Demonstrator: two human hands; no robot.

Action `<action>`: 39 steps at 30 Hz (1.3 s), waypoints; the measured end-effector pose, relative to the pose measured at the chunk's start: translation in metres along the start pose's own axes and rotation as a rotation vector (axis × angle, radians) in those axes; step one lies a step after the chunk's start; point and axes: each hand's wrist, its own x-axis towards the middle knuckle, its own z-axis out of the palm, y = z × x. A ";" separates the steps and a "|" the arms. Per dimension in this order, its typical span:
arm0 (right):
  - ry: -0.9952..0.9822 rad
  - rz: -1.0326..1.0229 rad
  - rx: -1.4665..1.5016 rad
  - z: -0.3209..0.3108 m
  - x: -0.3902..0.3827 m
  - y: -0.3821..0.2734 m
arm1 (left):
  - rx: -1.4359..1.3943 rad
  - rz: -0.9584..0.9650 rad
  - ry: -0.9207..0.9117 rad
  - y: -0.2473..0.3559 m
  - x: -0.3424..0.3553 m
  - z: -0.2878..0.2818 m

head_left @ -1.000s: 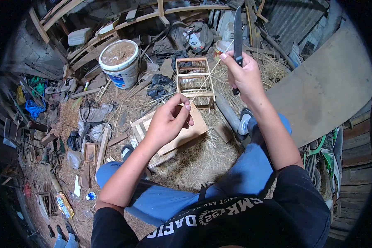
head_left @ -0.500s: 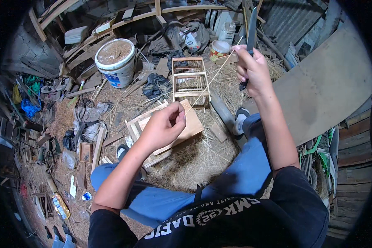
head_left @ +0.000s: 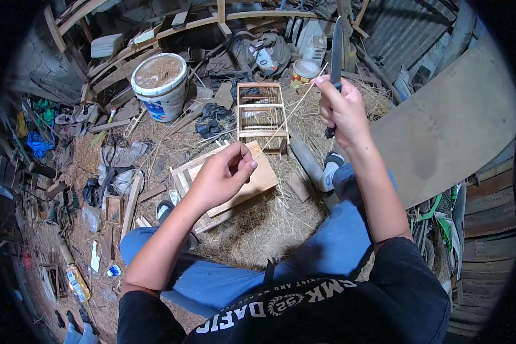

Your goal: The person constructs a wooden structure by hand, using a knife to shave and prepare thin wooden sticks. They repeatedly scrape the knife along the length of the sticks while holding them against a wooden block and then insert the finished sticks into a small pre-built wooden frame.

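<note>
My left hand (head_left: 222, 179) pinches the lower end of a thin pale wooden strip (head_left: 294, 110), which runs diagonally up to the right. My right hand (head_left: 344, 114) grips a knife (head_left: 337, 46) upright by its black handle, with the strip's upper part passing at its thumb. Below my hands a light wooden board (head_left: 259, 172) lies on a wooden frame (head_left: 180, 179). Just beyond them a small slatted wooden crate (head_left: 258, 106) sits on straw.
A white bucket (head_left: 159, 94) stands at the back left and a small tub (head_left: 304, 71) at the back middle. A large sheet (head_left: 447, 126) leans on the right. Scrap wood, bags and straw litter the ground around my legs (head_left: 327, 241).
Both hands have shifted slightly left in the view, my left one also a little lower. My right hand with the knife first moved right and tilted, then came back more upright. Both grips persist.
</note>
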 end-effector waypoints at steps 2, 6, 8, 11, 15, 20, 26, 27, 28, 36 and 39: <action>-0.016 0.018 -0.008 0.004 -0.002 0.003 | -0.024 0.035 0.023 -0.006 0.001 0.002; -0.047 0.067 0.010 0.017 -0.007 0.008 | -0.150 0.052 0.068 -0.010 0.004 -0.002; -0.065 0.071 0.000 0.022 -0.011 0.011 | -0.212 0.034 0.088 -0.008 0.006 -0.004; -0.104 0.060 -0.026 0.030 -0.015 0.018 | -0.256 -0.006 0.109 -0.008 0.005 -0.009; -0.119 0.089 -0.077 0.040 -0.016 0.029 | -0.291 -0.036 0.078 -0.004 0.001 -0.015; -0.110 0.148 0.039 0.043 -0.015 0.041 | -0.107 -0.027 0.164 -0.007 -0.003 -0.018; -0.026 0.021 -0.030 0.037 -0.011 0.026 | 0.067 0.169 0.287 -0.017 0.011 -0.021; -0.032 0.021 -0.006 0.033 -0.016 0.020 | 0.054 0.198 0.287 -0.017 0.012 -0.017; -0.038 0.030 0.016 0.028 -0.023 0.016 | 0.050 0.213 0.292 -0.013 0.012 -0.010; 0.185 0.024 0.070 -0.048 -0.091 -0.003 | 0.000 0.268 0.139 0.017 0.010 0.075; 0.254 0.027 0.054 -0.082 -0.123 -0.014 | -0.117 0.221 0.008 0.030 0.014 0.108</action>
